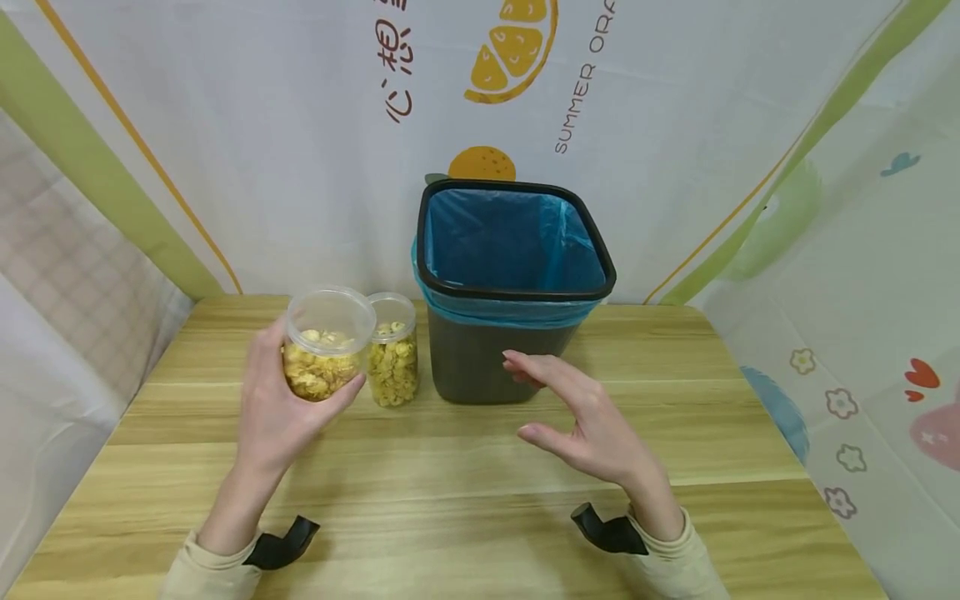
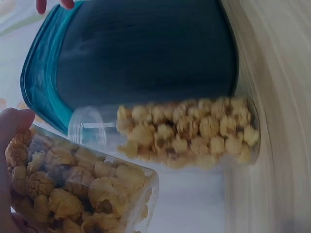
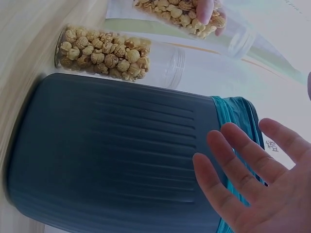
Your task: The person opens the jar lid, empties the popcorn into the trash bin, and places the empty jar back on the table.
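Observation:
My left hand point(image 1: 273, 404) grips a clear plastic jar point(image 1: 327, 342), partly filled with yellow popcorn, and holds it up from the table. Its lid end faces the head camera, and whether a lid covers it I cannot tell. Just right of it, a second clear jar point(image 1: 393, 350) of popcorn stands upright on the table, also seen in the left wrist view point(image 2: 184, 131). Nothing is in my right hand point(image 1: 592, 417), which hovers in front of the dark bin point(image 1: 487, 358). Its fingers point(image 3: 238, 165) are spread and relaxed in the right wrist view.
The bin, lined with a blue bag point(image 1: 517, 312) under a black rim, stands at the back of the wooden table point(image 1: 420, 500). A white printed curtain point(image 1: 300, 125) hangs behind it. Further cloth point(image 1: 862, 333) borders the right side.

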Demonstrator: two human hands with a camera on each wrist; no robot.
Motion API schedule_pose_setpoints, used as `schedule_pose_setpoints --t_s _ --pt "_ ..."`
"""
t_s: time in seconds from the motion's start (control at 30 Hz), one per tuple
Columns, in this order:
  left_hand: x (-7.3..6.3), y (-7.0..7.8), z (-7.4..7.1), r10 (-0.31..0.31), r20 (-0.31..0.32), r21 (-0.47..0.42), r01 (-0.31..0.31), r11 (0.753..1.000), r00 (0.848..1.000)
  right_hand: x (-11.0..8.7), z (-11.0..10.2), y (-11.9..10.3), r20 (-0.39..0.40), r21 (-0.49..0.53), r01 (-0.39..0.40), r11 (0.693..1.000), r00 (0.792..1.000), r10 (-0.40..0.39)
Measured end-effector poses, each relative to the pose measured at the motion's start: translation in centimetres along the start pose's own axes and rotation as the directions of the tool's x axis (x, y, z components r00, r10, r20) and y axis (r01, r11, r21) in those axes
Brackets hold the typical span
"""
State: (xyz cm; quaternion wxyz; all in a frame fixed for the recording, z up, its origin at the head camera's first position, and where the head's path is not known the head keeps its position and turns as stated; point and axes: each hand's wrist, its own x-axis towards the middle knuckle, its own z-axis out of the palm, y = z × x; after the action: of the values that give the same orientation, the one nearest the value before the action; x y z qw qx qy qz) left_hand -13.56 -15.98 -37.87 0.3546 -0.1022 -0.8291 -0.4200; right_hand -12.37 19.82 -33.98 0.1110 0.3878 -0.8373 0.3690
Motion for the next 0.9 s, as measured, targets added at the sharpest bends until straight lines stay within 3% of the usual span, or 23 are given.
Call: schedule_pose_setpoints --t_s 0.43,0.9 --pt "-0.1 2.8 3.0 0.108 0.056 -0.121 -0.100 0.988 0.993 -0.2 -0.2 0.3 -0.011 0.004 -0.003 1.000 1.000 0.003" --pt "-0.3 5.2 4.6 0.218 0.104 -0.119 -0.206 0.971 0.970 -0.3 -0.5 0.6 -0.039 0.005 -0.002 1.000 0.999 0.002"
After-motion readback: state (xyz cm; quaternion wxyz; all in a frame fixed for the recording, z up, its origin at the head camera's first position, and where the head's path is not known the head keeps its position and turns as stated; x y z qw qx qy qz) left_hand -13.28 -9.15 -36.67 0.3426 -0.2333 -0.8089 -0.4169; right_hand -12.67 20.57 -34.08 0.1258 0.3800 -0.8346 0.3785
